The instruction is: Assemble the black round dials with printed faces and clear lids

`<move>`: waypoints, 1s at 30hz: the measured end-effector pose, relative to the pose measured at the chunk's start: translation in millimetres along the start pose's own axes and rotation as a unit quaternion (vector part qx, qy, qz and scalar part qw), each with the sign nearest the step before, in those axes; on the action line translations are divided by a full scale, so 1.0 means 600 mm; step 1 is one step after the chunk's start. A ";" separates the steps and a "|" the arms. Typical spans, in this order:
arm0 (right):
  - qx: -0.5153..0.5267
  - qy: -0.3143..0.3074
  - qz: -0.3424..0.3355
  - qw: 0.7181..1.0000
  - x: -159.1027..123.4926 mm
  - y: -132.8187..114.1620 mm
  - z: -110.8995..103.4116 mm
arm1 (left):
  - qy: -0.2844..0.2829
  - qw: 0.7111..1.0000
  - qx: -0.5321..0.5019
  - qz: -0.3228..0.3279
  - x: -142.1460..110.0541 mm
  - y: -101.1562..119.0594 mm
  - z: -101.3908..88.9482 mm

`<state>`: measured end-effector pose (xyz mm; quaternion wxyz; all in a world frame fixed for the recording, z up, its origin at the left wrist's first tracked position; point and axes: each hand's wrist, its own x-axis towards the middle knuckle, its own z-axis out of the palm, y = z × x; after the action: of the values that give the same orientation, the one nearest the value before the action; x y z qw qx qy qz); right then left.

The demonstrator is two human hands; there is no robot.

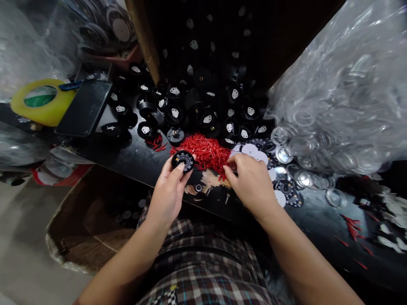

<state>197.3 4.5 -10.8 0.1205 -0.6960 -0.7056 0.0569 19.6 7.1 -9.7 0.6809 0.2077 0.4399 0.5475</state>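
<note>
My left hand (168,186) grips a small round black gauge (182,162), its dial with white markings facing up and the thumb across its front. At the right edge of a heap of red gauge pointers (203,148), my right hand (251,180) has its thumb and forefinger bent toward each other; whether a pointer is between them is too small to tell. Close behind the right fingers lie white discs (249,149) and black printed dials (288,190). A small black ring-shaped part (198,188) rests on the table between the hands.
Many black gauge housings (174,113) crowd the table's back, spilling from a dark box. At right are clear lenses (336,198) and a plastic bag (343,93). Yellow tape (22,101) and a dark phone-like slab (84,108) sit left. A cardboard box (85,228) stands below.
</note>
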 end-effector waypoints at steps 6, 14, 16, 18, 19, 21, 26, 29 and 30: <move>0.096 0.022 -0.002 0.995 -0.014 0.014 -0.006 | -0.032 0.999 0.026 -0.036 -0.020 -0.009 -0.010; 0.235 0.004 0.035 0.971 -0.031 0.005 -0.022 | -0.104 0.993 -0.011 -0.059 -0.029 -0.031 0.022; 0.257 -0.011 0.031 0.966 -0.033 -0.003 -0.023 | -0.113 0.992 -0.005 -0.058 -0.028 -0.034 0.028; 0.263 -0.010 0.028 0.964 -0.034 -0.008 -0.023 | -0.112 0.992 -0.008 -0.052 -0.027 -0.036 0.031; 0.267 -0.006 0.030 0.963 -0.035 -0.010 -0.024 | -0.107 0.993 -0.015 -0.047 -0.027 -0.036 0.031; 0.279 0.000 0.039 0.959 -0.036 -0.010 -0.023 | -0.088 0.995 -0.032 -0.030 -0.028 -0.035 0.031; 0.259 0.030 0.017 0.965 -0.043 -0.008 -0.016 | -0.051 0.998 0.010 -0.040 -0.030 -0.038 0.028; 0.239 0.034 -0.012 0.970 -0.044 -0.011 -0.013 | -0.066 0.995 0.043 -0.066 -0.029 -0.041 0.026; 0.238 0.031 -0.018 0.971 -0.044 -0.011 -0.013 | -0.072 0.994 0.043 -0.074 -0.028 -0.041 0.026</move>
<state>192.8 -22.3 -4.2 0.3051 -0.6358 -0.6804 0.1994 46.2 -13.3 -14.0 0.7401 0.2426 0.4269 0.4596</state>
